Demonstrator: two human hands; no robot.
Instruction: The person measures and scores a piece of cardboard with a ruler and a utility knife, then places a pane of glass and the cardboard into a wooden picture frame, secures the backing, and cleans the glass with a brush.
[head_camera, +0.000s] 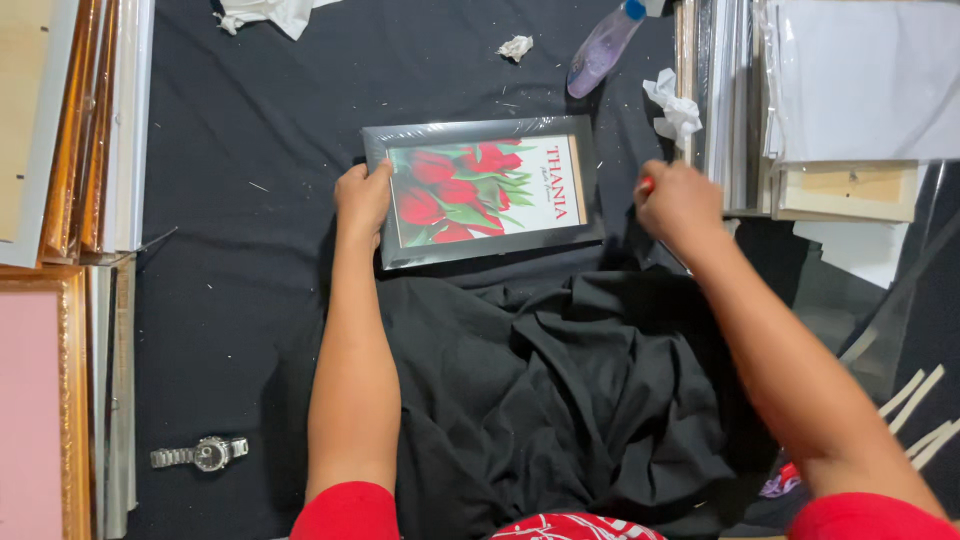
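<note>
A dark-framed picture (485, 190) of red tulips, wrapped in clear film, lies flat on a black cloth (240, 250). My left hand (362, 200) rests on the frame's left edge, fingers on its corner. My right hand (678, 205) is closed to the right of the frame, apart from it, with a small red object (647, 185) poking out of the fist. What that object is cannot be told.
Stacks of frames (70, 130) stand along the left side and more frames and boards (800, 100) at the right. A spray bottle (603, 48), crumpled paper bits (675, 108) and a wristwatch (203, 454) lie on the cloth. Bunched black fabric (570, 400) sits near me.
</note>
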